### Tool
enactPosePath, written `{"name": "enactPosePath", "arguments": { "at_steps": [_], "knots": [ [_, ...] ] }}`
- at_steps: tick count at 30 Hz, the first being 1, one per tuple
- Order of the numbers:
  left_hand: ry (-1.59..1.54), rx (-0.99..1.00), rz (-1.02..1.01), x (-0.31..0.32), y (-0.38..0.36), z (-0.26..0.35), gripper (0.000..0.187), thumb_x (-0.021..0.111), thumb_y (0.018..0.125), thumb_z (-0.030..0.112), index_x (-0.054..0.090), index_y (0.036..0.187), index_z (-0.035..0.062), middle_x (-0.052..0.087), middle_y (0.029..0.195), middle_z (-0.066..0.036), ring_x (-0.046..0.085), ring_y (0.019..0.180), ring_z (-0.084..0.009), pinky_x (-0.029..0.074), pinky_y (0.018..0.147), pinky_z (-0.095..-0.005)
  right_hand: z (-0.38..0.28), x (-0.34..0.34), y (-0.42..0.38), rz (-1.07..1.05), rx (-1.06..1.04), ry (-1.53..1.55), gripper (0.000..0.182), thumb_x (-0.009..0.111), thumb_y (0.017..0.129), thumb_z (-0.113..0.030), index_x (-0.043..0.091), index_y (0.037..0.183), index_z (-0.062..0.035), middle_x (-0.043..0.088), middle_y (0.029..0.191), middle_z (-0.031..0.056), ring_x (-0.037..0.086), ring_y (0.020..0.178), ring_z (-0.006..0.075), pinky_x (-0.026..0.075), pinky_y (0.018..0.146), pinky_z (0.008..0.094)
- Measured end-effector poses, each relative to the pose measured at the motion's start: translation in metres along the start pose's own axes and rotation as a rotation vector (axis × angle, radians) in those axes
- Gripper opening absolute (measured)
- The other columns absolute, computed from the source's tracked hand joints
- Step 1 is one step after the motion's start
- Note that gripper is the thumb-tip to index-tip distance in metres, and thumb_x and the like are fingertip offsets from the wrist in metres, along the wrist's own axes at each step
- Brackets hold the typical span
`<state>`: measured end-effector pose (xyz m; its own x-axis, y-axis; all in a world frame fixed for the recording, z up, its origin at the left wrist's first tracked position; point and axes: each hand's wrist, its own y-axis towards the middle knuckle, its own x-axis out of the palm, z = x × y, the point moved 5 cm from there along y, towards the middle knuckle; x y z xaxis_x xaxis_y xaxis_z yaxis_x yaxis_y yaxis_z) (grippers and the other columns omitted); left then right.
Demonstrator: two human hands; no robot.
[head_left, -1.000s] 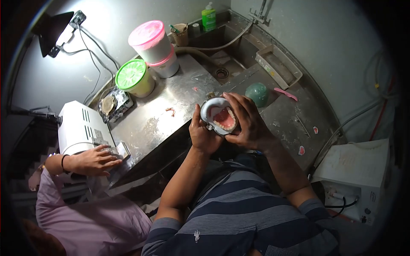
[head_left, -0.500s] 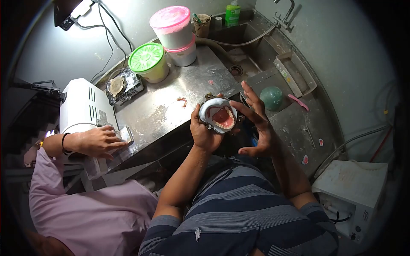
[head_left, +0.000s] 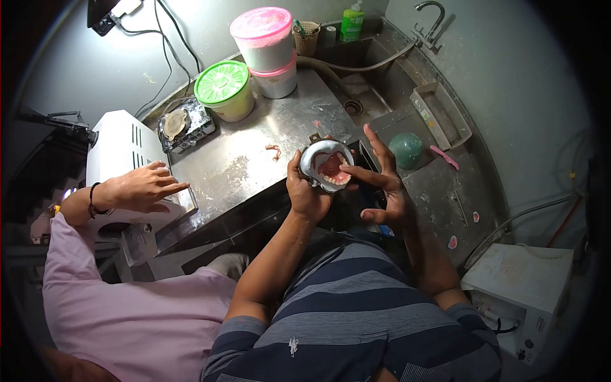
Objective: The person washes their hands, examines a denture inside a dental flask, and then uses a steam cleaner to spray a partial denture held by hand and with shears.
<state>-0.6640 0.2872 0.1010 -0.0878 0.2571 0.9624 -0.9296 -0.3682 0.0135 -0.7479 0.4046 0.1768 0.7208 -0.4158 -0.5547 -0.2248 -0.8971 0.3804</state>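
Note:
Near the middle of the view, my left hand (head_left: 309, 198) holds a round metal flask (head_left: 313, 153) from below and from its left side. Inside the flask are white material and a pink denture (head_left: 332, 167) with a curved row of pale teeth. My right hand (head_left: 389, 190) is at the flask's right side, its index finger reaching onto the teeth. Its other fingers are spread, with the thumb apart below, and it holds nothing.
A co-worker's hand (head_left: 141, 190) hovers by a white machine (head_left: 121, 143) at left. Lidded tubs (head_left: 262, 41) stand on the metal counter (head_left: 235, 175). At right are a green bowl (head_left: 405, 149), a pink strip (head_left: 444, 157), a tray (head_left: 442, 118) and a white box (head_left: 519, 274).
My right index finger has moved left and down onto the teeth. The co-worker's hand has lifted and shifted slightly left. The whole view has shifted a little.

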Motion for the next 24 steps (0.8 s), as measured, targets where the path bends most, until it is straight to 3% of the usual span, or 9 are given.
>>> {"name": "enactPosePath", "arguments": {
  "at_steps": [6, 16, 24],
  "knots": [
    [0.031, 0.019, 0.014, -0.005, 0.002, 0.004, 0.067, 0.027, 0.096, 0.057, 0.042, 0.139, 0.0084, 0.054, 0.127, -0.028, 0.06, 0.112, -0.038, 0.058, 0.079, -0.0548, 0.007, -0.001, 0.0, 0.046, 0.046, 0.178, 0.068, 0.064, 0.07, -0.058, 0.066, 0.126, -0.0194, 0.013, 0.158, 0.0244, 0.013, 0.145, 0.0386, 0.012, 0.115, 0.0554],
    [-0.03, 0.006, 0.039, -0.007, 0.002, 0.007, 0.066, 0.029, 0.095, 0.058, 0.044, 0.138, 0.0098, 0.056, 0.125, -0.027, 0.06, 0.11, -0.0374, 0.058, 0.078, -0.0529, 0.005, 0.001, 0.005, 0.025, 0.02, 0.135, 0.064, 0.064, 0.071, -0.059, 0.07, 0.121, -0.0192, 0.012, 0.158, 0.0245, 0.013, 0.146, 0.0372, 0.008, 0.115, 0.0536],
    [-0.086, -0.027, -0.065, 0.001, -0.005, 0.011, 0.07, 0.029, 0.093, 0.063, 0.045, 0.138, 0.0114, 0.052, 0.126, -0.033, 0.061, 0.104, -0.049, 0.058, 0.074, -0.0552, -0.013, 0.008, 0.011, -0.015, 0.002, 0.099, 0.067, 0.065, 0.07, -0.063, 0.069, 0.122, -0.0213, 0.007, 0.159, 0.0264, 0.009, 0.145, 0.0412, 0.007, 0.115, 0.0549]
  ]
}}
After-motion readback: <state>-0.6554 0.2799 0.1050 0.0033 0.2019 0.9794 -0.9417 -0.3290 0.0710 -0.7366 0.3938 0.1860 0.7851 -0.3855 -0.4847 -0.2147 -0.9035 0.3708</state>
